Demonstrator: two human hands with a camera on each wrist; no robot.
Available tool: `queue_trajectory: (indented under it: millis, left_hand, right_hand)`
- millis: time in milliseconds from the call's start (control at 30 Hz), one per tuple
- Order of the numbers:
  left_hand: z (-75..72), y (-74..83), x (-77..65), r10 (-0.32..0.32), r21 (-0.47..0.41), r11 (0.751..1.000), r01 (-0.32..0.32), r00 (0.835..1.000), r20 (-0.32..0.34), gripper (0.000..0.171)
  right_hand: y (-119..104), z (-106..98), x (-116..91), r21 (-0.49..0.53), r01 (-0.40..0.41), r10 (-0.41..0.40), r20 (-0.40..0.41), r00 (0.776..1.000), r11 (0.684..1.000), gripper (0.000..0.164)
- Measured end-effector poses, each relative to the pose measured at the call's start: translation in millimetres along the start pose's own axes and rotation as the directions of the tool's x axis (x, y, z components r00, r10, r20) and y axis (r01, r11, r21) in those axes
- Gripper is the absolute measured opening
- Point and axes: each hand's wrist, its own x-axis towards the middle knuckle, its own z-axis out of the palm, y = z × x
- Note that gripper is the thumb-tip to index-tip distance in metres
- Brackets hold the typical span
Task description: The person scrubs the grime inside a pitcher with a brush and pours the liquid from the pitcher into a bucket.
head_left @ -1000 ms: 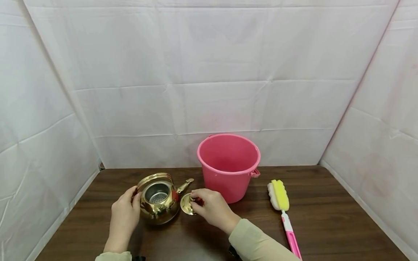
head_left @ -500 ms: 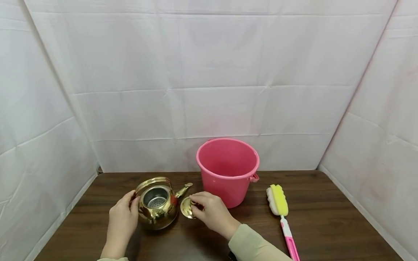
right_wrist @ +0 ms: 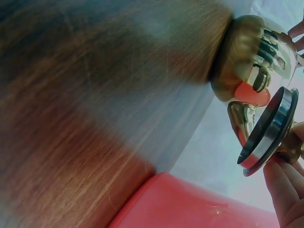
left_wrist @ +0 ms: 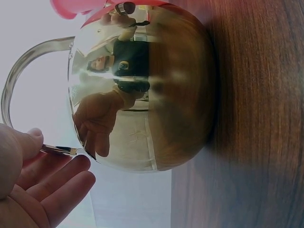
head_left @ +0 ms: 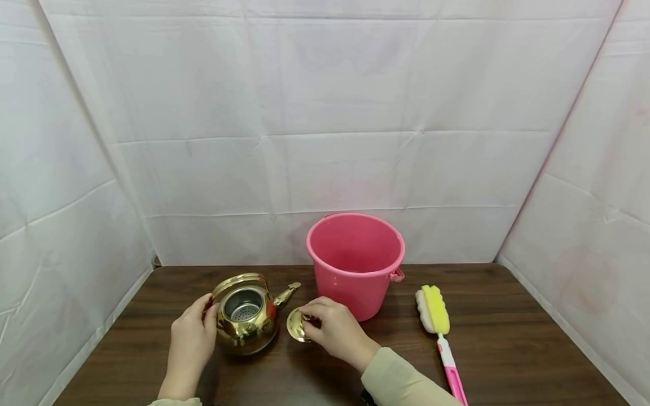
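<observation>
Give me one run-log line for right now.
left grip: holds kettle handle; right grip: holds lid above table; kettle: uncovered, upright; pink bucket: upright; sponge brush: lying on table

Right fingers apparently curled

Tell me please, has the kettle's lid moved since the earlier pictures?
Yes: in the head view, the lid has shifted slightly right, away from the kettle, judged against the pink bucket.
</observation>
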Motion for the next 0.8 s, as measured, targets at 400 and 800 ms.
queue_trajectory:
  millis: [400, 800]
  left_hand:
    - [1.4, -1.7, -1.6, 0.026, 0.000, 1.000, -0.026, 0.999, -0.020, 0.024]
    - [0.7, -1.0, 0.2, 0.018, -0.003, 1.000, -0.018, 1.000, -0.019, 0.023]
  right_hand:
    - [5.0, -3.2, -9.2, -0.019, -0.048, 0.049, 0.066, 0.997, 0.999, 0.022]
    - [12.5, -7.1, -14.0, -0.021, -0.060, 0.062, 0.109, 0.992, 0.998, 0.021]
